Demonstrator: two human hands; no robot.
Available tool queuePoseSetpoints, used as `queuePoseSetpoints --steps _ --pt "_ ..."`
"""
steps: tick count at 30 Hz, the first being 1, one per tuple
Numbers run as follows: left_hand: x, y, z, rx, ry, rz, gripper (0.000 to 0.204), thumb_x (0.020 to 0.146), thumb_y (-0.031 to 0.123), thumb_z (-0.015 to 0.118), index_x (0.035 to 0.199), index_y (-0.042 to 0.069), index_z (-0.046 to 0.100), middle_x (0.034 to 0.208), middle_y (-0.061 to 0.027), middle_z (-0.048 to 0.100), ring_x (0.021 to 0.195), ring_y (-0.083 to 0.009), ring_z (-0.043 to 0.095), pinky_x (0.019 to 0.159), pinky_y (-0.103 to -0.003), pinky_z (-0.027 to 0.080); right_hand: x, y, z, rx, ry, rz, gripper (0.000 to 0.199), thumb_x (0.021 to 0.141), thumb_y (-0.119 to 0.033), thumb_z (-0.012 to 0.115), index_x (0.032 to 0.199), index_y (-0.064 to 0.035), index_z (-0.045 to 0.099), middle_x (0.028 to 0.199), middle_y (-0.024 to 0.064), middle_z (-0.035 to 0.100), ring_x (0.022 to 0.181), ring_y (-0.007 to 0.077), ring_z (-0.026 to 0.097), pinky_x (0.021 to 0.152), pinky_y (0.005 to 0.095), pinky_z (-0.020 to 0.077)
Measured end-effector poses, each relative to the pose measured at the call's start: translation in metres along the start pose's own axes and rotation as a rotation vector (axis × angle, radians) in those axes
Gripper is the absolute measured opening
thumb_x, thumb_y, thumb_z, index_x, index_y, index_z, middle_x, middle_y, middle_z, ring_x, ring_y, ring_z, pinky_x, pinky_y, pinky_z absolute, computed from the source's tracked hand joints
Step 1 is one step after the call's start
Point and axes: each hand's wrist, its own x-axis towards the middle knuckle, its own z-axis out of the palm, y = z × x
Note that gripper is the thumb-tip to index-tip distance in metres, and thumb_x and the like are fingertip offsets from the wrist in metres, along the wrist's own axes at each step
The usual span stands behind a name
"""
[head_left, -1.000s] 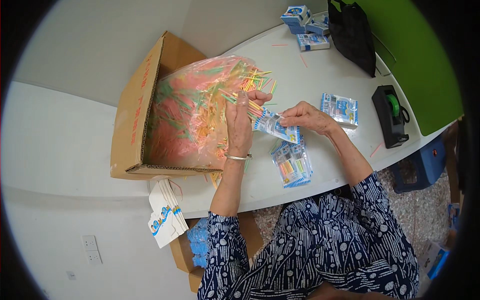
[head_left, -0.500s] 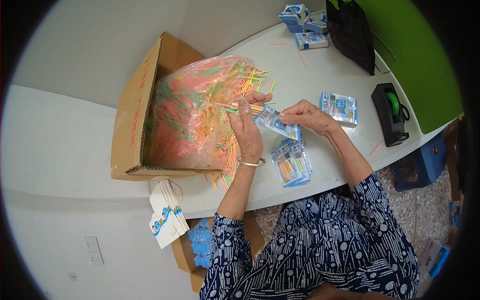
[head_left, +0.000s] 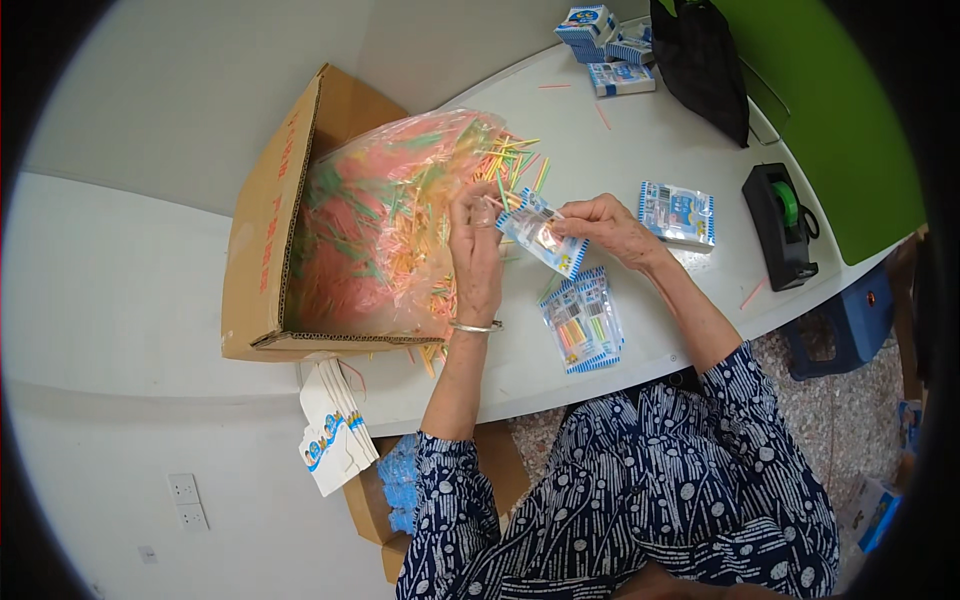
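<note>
Packet filling: sticks at the packet mouth

The left hand (head_left: 477,255) has its fingers curled at the upper-left end of the printed packet (head_left: 540,245). Short coloured sticks (head_left: 503,193) show between these fingers and the packet. Whether the left fingers grip the sticks or only push them cannot be told. The right hand (head_left: 612,232) is clamped on the packet, thumb and fingers pinching its right side. The packet lies tilted between the two hands, above the table (head_left: 590,150).

Step in hand (judgement): insertion of sticks into the packet; colour shows through its window. The next move would call for a steady right-hand pinch, the mouth kept open, and light left-hand pressure along the packet's length to avoid bending sticks.

Clearances: the carton (head_left: 262,240) stands left of the left hand. Its clear bag (head_left: 400,190) reaches close to that hand, limiting leftward travel. Loose sticks (head_left: 515,155) lie just beyond the left fingertips. A packet pile (head_left: 582,325) lies nearer the body than the right hand; the near table edge follows. Another packet stack (head_left: 677,213) sits just right of the right hand. Open tabletop extends beyond both hands.
</note>
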Motion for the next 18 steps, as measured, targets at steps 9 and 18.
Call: queuePoseSetpoints --steps 9,18 --pt "0.008 -0.003 -0.011 0.24 0.005 0.039 0.025 0.092 0.01 0.057 0.114 0.0 0.05 0.101 -0.0066 0.058 0.088 -0.0097 0.055 0.074 -0.023 0.047 0.019 0.008 0.016 0.045 0.062 -0.062 0.025 0.088 -0.022 0.064 0.098 0.0004 0.07 0.081 -0.0005 0.065 0.073 0.0041 0.053 0.067 0.0207 0.0417" --pt "0.009 0.0 -0.015 0.191 -0.085 0.001 0.022 0.087 0.005 0.061 0.108 -0.001 0.056 0.094 -0.0048 0.061 0.082 -0.0088 0.059 0.068 -0.022 0.049 0.02 0.01 0.021 0.092 0.044 -0.08 0.024 0.086 -0.019 0.065 0.097 0.0012 0.069 0.078 0.0005 0.065 0.069 0.0039 0.053 0.062 0.0198 0.0412"
